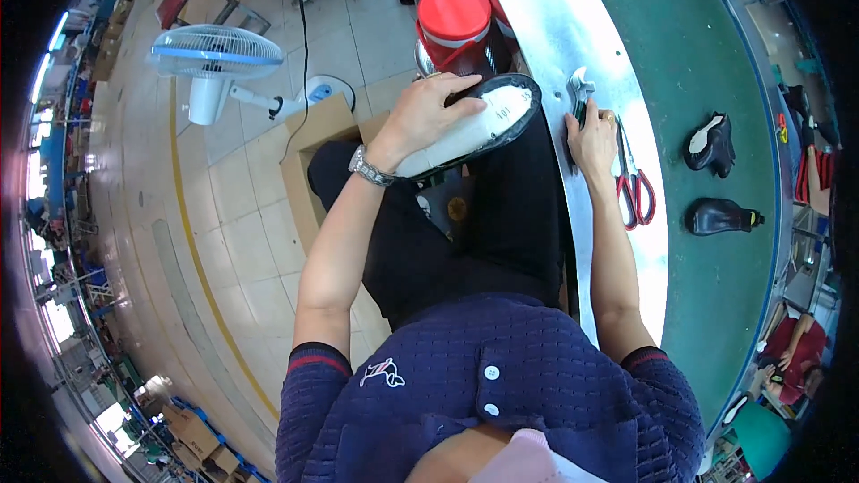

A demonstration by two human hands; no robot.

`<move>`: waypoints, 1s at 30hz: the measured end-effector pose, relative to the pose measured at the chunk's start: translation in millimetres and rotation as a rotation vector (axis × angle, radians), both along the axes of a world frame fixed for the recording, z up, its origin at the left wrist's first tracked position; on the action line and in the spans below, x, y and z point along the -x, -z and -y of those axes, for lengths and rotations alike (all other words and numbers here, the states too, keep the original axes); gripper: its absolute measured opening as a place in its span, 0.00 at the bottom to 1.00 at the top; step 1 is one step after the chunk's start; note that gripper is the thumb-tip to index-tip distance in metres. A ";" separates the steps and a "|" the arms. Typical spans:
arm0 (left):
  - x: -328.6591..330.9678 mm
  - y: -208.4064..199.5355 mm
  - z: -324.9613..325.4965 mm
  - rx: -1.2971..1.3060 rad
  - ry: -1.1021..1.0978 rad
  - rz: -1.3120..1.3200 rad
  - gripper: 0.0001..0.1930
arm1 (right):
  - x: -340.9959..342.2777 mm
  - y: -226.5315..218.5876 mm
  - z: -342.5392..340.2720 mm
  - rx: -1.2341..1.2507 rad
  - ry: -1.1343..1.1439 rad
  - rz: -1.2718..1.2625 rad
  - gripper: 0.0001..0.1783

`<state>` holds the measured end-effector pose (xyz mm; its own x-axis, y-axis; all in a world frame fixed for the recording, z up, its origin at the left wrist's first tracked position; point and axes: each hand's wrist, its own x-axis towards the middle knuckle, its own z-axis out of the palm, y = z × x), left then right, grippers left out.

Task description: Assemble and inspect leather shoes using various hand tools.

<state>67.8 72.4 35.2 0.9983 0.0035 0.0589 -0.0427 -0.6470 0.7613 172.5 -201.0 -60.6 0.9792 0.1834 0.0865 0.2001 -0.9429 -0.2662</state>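
Observation:
My left hand [428, 114] grips a black shoe [501, 121] held sole-side up over my lap, showing its white insole face. My right hand [591, 139] rests on the metal edge of the workbench [559, 27], closed on a metal pliers-like tool [580, 89] that sticks out beyond the fingers. A watch sits on my left wrist. Red-handled scissors [633, 183] lie on the metal strip just right of my right hand.
Two black shoes [710, 143] [720, 216] lie on the green conveyor belt [716, 54]. A red-lidded container [455, 22] stands beyond the held shoe. A cardboard box [309, 139] and a standing fan [215, 63] are on the tiled floor to the left. Another person sits at the far right.

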 end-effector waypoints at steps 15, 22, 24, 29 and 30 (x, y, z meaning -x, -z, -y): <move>-13.7 5.8 -7.6 -0.046 -0.291 0.041 0.15 | 16.3 -153.3 -24.8 -0.581 -0.482 -1.088 0.40; 53.2 4.3 56.7 -0.315 -0.212 0.060 0.52 | 1.7 -185.0 -80.4 -0.132 -0.599 -1.253 0.37; 58.9 11.7 58.2 -0.347 -0.294 0.121 0.55 | 16.8 -184.8 -83.3 -0.165 -0.518 -1.264 0.37; 59.9 13.8 68.5 -0.283 -0.297 0.223 0.48 | 63.4 -123.6 -37.5 -0.421 -0.729 -0.571 0.37; 61.1 14.0 69.5 -0.282 -0.302 0.215 0.48 | 69.6 -122.1 -35.8 -0.419 -0.733 -0.579 0.37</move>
<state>6.8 2.9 21.2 0.9198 0.2466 0.3052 0.0419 -0.8352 0.5484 103.0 -165.2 61.6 0.5503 0.8175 -0.1697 0.4259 -0.4497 -0.7851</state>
